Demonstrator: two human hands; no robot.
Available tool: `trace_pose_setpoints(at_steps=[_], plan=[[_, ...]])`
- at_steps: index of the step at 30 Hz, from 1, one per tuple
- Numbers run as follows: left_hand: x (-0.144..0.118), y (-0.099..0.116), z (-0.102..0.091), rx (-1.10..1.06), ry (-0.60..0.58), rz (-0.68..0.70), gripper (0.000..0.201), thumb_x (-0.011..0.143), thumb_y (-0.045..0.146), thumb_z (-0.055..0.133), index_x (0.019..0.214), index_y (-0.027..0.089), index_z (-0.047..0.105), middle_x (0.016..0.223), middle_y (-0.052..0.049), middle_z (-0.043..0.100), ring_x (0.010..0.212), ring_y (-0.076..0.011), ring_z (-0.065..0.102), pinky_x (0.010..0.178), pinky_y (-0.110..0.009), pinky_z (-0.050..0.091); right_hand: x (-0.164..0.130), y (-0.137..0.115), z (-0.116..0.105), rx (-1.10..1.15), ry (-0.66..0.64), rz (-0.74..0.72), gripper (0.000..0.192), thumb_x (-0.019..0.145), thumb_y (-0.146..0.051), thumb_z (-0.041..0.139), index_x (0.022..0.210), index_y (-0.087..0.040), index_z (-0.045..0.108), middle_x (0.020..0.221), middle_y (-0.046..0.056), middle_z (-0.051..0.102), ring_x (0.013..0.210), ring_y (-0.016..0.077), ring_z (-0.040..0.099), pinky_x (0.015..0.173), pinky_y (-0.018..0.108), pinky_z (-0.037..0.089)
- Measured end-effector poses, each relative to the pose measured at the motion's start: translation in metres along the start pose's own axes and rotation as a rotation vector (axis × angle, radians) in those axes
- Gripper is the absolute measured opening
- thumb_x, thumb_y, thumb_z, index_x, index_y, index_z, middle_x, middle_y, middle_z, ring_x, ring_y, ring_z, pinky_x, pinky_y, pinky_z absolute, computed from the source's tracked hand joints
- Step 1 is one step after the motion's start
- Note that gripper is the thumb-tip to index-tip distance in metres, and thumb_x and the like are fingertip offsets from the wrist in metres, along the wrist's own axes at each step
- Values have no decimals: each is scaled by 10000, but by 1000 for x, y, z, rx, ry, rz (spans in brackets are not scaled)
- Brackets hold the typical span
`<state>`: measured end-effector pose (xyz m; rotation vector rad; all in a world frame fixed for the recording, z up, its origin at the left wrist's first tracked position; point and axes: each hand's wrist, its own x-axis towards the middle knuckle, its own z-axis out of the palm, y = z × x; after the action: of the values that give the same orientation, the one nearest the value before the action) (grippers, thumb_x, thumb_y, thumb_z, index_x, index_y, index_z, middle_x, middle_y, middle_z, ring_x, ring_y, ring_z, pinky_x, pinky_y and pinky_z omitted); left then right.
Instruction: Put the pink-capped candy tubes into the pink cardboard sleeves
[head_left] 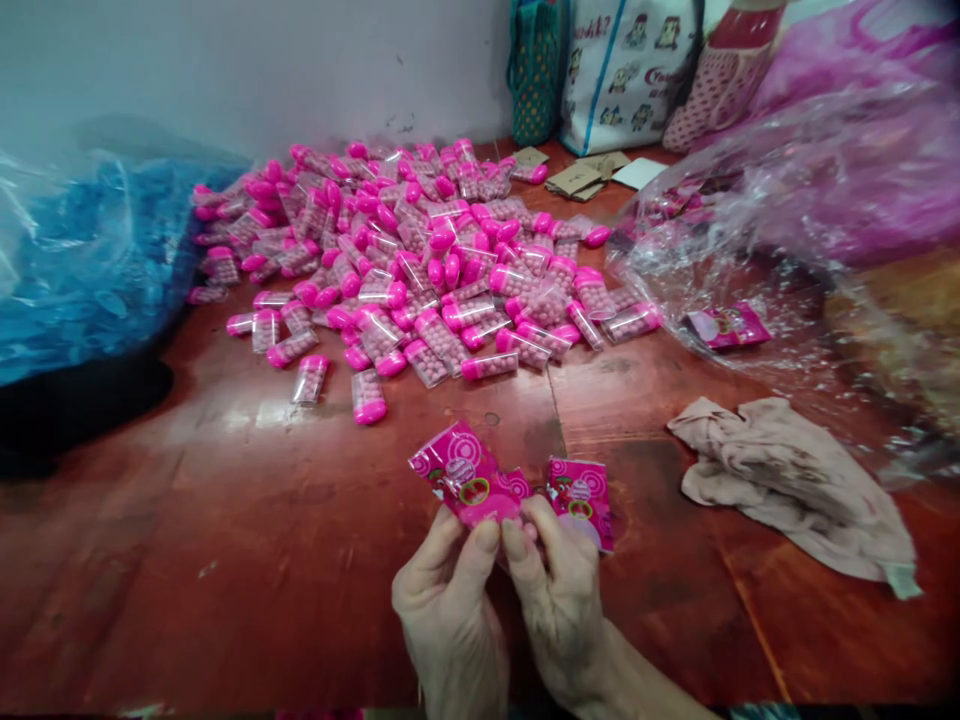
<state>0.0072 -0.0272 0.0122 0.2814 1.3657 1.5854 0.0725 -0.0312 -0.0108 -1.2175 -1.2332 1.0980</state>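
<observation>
In the head view, my left hand (pixel 457 590) pinches a glossy pink printed wrapper (pixel 461 475) between thumb and fingers. My right hand (pixel 559 590) is closed at the wrapper's lower right edge, thumb tip against finger, close beside the left thumb. Whether a container sits inside the wrapper is hidden by my fingers. A second pink printed wrapper (pixel 583 490) shows just behind my right fingers. Beyond the hands spreads a big heap of clear containers (pixel 442 260) with bright pink caps and small pale pink balls inside. One such container (pixel 368 396) lies nearest to me.
A clear bag of blue pieces (pixel 97 260) stands at left, with a black object (pixel 82 405) before it. At right lie a crumpled beige cloth (pixel 802 490), clear plastic sheeting (pixel 810 330) and another pink wrapper (pixel 727 326). Cardboard pieces (pixel 581 180) and a white printed bag (pixel 630 75) are behind.
</observation>
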Motion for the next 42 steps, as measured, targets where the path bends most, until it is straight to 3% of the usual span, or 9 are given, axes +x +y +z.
trace_pose_setpoints(at_steps=[3,7,11,15,23,27,30,34,42], plan=[[4,1,-2,-23,-13,4,189,477,191,856,614,180,726,578,-7,704,501,-123,635,539,-201,550,2,-6,1,235,-64,234,320,939,-381,413,695,-185,479,574,-45,413,474,77,387,431,188,315],[8,4,-5,-116,-193,-177,335,521,398,827,724,147,738,481,-3,616,357,-94,514,383,-202,490,7,-11,3,689,-147,523,407,906,-493,442,662,-169,469,525,-71,365,403,40,285,345,144,232],[11,7,-12,-113,-260,-270,386,609,377,787,910,142,735,485,0,587,396,-117,539,356,-192,464,10,-10,2,935,-270,663,418,880,-521,482,664,-164,487,433,-109,336,300,11,204,293,128,194],[12,11,-17,-135,-296,-312,358,638,380,768,918,160,733,556,-16,636,401,-105,534,401,-206,490,8,-12,2,986,-344,721,463,827,-582,518,623,-169,469,384,-119,325,260,10,183,264,133,192],[15,12,-18,-138,-348,-363,358,616,425,771,871,174,747,828,-86,723,410,-80,510,516,-275,539,8,-14,2,831,-366,695,407,895,-511,457,665,-175,444,473,-104,318,332,14,196,314,139,164],[14,10,-19,-123,-343,-316,312,664,383,748,879,158,749,987,-122,715,425,-79,523,517,-262,530,6,-15,3,567,-216,593,409,881,-505,477,660,-160,473,539,-64,383,412,34,302,375,157,219],[11,9,-19,-115,-341,-312,279,751,369,674,933,169,739,1028,-126,704,610,-140,628,606,-253,545,4,-12,3,313,-126,432,387,888,-476,464,653,-170,481,539,-50,408,440,61,356,413,183,281],[8,8,-17,-104,-343,-312,374,808,467,563,1011,191,711,1083,-134,680,990,-254,625,829,-366,529,4,-5,1,-17,-86,172,306,895,-387,474,671,-181,497,541,-40,459,450,81,428,446,199,316],[3,3,-11,-75,-330,-256,291,751,379,651,890,135,723,1045,-175,697,1043,-334,605,837,-405,512,-2,-8,-1,-51,-117,153,340,935,-391,380,755,-183,578,591,7,571,509,138,553,491,231,390]])
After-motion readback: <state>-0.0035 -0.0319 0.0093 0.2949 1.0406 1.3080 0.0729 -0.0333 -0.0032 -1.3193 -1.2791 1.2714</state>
